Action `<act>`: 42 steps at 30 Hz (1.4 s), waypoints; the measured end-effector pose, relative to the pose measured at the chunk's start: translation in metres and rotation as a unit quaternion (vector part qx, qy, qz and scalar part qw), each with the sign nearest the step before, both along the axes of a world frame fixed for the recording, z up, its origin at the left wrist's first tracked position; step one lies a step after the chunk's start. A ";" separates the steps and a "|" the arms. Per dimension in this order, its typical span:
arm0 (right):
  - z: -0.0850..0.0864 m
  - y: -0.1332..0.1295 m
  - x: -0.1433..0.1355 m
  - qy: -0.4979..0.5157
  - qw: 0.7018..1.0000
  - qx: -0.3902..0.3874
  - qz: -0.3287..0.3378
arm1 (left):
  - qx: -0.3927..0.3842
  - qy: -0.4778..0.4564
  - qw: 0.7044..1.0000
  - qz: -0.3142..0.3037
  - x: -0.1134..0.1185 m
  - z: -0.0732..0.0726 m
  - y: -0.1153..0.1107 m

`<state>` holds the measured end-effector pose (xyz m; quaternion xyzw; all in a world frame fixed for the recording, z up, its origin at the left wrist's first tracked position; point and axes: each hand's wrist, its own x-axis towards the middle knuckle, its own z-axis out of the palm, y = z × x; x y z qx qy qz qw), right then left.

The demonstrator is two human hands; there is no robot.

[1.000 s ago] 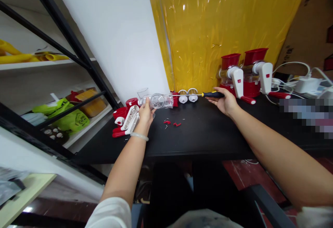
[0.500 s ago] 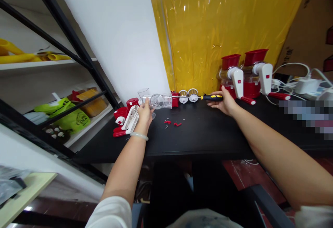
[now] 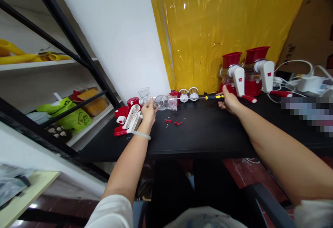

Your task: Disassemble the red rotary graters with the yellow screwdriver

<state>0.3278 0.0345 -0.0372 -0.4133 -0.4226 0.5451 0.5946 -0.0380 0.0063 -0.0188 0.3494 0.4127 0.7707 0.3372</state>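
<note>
Head view, and here we are: the left hand (image 3: 149, 112) has the clear plastic housing (image 3: 161, 102) pinched between thumb and fingers, just left of our landmark, the pair of metal drums (image 3: 193, 94). Over to the right of the drums, the right hand (image 3: 230, 100) is closed around the handle of the screwdriver (image 3: 214, 97), its thin shaft running left across the front of them.

How far along? The housing looks only partly put together, or partly taken apart; the pictures don't settle which. Apart from it, well left of the drums, lie the white crank arms (image 3: 133, 117) with their red grips (image 3: 121, 131), beside the red parts (image 3: 121, 112). Little red pieces (image 3: 178, 123) and small metal bits (image 3: 167, 125) are scattered loose on the black table (image 3: 197, 138), nearer the person than the drums. Two upright machines (image 3: 238, 77) (image 3: 263, 73) to the right of the drums, cranks on, look complete. By that measure, joining these parts up would be undone work.

And the lie of it: the housing is on its side, long axis running left to right, nearly level, one end facing right towards the drums. The screwdriver lines up closely with it, tip end leftward. Whether that tip touches or goes inside, I can't tell.
</note>
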 end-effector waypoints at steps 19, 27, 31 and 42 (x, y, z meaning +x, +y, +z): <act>-0.011 0.011 0.000 -0.068 0.997 0.036 -0.022 | 0.002 0.068 0.997 0.042 -0.008 -0.003 0.009; -0.017 0.016 0.003 -0.095 0.995 -0.003 -0.041 | -0.016 0.114 0.991 0.066 -0.006 -0.002 0.021; -0.020 0.019 0.006 -0.127 0.990 -0.025 -0.059 | -0.043 0.156 0.984 0.072 -0.011 -0.003 0.022; -0.023 0.027 0.015 -0.305 0.936 -0.008 -0.175 | 0.082 0.503 0.860 0.016 0.007 0.037 0.018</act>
